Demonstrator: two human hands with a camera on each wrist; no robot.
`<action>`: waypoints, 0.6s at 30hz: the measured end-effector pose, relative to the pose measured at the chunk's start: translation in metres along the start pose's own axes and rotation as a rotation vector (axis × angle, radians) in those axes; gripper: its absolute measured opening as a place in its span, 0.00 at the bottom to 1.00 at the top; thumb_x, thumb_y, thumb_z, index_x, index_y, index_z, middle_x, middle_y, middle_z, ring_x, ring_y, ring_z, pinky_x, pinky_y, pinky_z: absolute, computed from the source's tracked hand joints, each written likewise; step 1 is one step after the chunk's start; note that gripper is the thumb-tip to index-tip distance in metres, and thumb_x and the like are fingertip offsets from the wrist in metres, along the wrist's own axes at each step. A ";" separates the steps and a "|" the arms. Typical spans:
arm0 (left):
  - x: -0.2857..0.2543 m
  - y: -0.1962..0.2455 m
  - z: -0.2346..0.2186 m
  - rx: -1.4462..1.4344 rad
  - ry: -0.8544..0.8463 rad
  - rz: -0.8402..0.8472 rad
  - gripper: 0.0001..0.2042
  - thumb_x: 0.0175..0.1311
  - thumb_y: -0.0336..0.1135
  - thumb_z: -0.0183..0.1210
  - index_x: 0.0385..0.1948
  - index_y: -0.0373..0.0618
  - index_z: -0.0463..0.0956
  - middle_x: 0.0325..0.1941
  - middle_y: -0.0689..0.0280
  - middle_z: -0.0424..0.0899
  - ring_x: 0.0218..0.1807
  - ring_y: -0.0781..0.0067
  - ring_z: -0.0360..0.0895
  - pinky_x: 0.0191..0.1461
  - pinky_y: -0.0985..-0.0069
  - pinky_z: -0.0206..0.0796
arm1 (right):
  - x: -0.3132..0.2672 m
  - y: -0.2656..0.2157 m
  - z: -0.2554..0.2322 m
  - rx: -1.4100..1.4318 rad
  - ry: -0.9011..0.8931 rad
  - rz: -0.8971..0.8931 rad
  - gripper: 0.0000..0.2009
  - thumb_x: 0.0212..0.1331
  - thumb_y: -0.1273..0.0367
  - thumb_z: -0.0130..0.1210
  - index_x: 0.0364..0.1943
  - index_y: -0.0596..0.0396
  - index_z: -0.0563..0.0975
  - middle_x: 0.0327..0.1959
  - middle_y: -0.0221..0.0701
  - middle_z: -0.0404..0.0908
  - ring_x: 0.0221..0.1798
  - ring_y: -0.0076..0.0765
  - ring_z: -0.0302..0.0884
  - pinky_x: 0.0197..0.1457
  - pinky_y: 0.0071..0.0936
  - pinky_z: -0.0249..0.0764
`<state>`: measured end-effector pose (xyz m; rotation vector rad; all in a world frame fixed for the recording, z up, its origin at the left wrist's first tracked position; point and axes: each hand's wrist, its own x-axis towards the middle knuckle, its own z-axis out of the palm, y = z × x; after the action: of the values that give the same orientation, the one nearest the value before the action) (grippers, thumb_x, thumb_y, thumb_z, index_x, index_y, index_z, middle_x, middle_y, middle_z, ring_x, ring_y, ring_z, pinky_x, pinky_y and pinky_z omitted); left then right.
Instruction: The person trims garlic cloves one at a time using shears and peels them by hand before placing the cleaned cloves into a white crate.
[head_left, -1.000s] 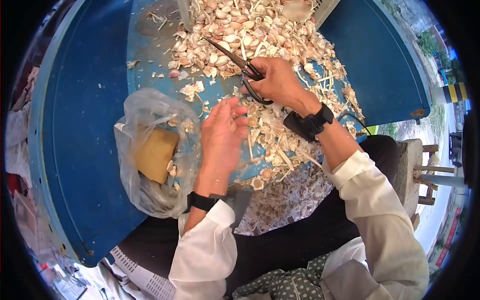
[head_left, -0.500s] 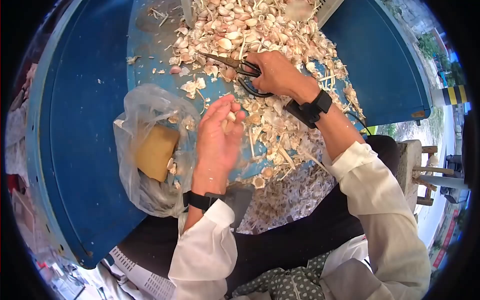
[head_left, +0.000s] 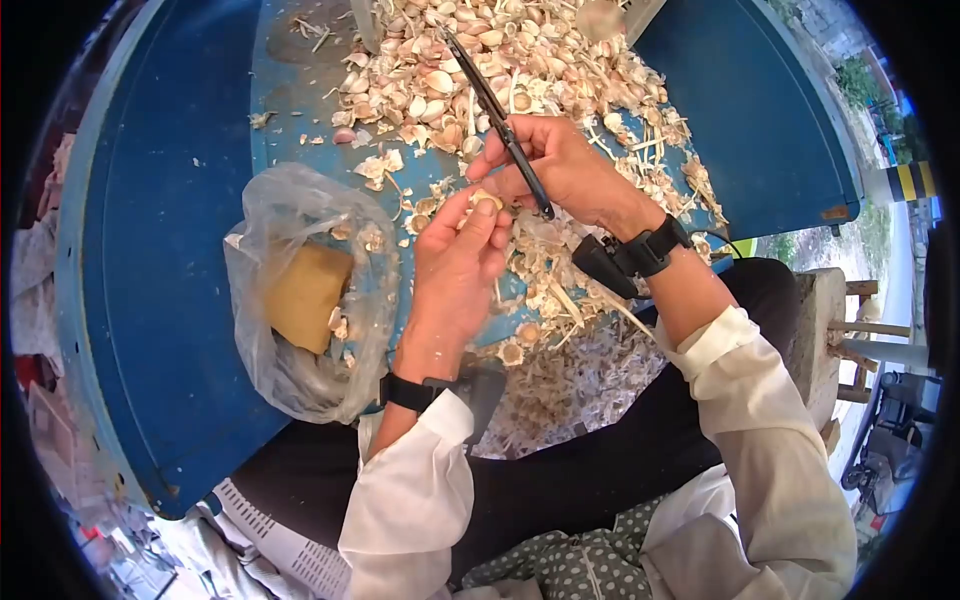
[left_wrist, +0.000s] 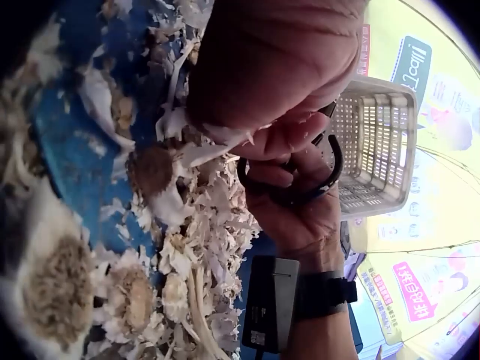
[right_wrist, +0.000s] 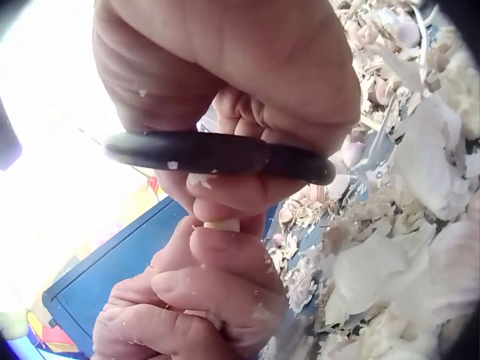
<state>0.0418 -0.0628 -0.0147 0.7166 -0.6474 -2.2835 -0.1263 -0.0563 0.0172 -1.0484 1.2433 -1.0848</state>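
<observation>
In the head view my left hand (head_left: 450,275) pinches a pale garlic clove (head_left: 486,199) between thumb and fingers. My right hand (head_left: 580,180) holds dark-handled scissors (head_left: 488,100), their blades pointing up and away over the heap of garlic cloves (head_left: 440,80). Its fingertips meet those of the left hand at the clove. Seen from the right wrist, the black scissor handle (right_wrist: 217,154) crosses the palm, and a small pale bit of the clove (right_wrist: 222,224) shows between both hands' fingers. Loose garlic skins and stems (head_left: 550,285) lie below the right hand.
To the left, a clear plastic bag (head_left: 270,200) holds a tan block (head_left: 310,295) and garlic scraps. Raised blue panels (head_left: 180,250) flank the work surface. A white basket (left_wrist: 375,142) stands beyond the hands. More skins (head_left: 570,400) lie in the person's lap area.
Both hands have come together at the clove, the left moving up and right. The scissors have swung from pointing left to pointing up and away.
</observation>
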 end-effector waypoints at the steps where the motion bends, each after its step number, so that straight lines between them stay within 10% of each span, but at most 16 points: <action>1: -0.002 0.001 -0.001 0.014 0.044 0.000 0.14 0.66 0.34 0.56 0.50 0.40 0.72 0.32 0.69 0.77 0.29 0.87 0.68 0.24 0.90 0.55 | -0.002 0.001 0.004 -0.043 0.128 -0.090 0.10 0.48 0.73 0.65 0.34 0.55 0.75 0.34 0.29 0.82 0.22 0.14 0.71 0.24 0.13 0.67; 8: -0.007 0.001 0.004 0.287 0.125 0.127 0.12 0.64 0.33 0.59 0.46 0.39 0.73 0.27 0.68 0.76 0.25 0.87 0.67 0.18 0.91 0.51 | -0.016 -0.013 0.001 -0.171 0.038 -0.033 0.09 0.49 0.71 0.66 0.33 0.54 0.77 0.32 0.25 0.81 0.25 0.12 0.71 0.26 0.12 0.66; 14: -0.009 0.009 -0.003 0.023 0.134 -0.018 0.11 0.65 0.34 0.57 0.46 0.42 0.74 0.28 0.69 0.75 0.25 0.84 0.70 0.17 0.91 0.53 | 0.039 0.002 -0.006 -0.460 0.323 -0.166 0.08 0.51 0.70 0.65 0.30 0.57 0.77 0.25 0.22 0.78 0.29 0.15 0.71 0.30 0.18 0.66; 18: -0.009 0.013 -0.003 -0.026 0.213 0.036 0.08 0.65 0.36 0.57 0.41 0.44 0.73 0.32 0.69 0.76 0.30 0.80 0.74 0.19 0.93 0.58 | 0.075 0.014 0.000 -0.847 0.268 -0.333 0.09 0.49 0.70 0.62 0.28 0.59 0.75 0.21 0.36 0.76 0.25 0.31 0.74 0.30 0.30 0.67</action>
<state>0.0550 -0.0656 -0.0062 0.9123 -0.5253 -2.1415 -0.1245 -0.1275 -0.0103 -1.8387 1.8640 -0.9669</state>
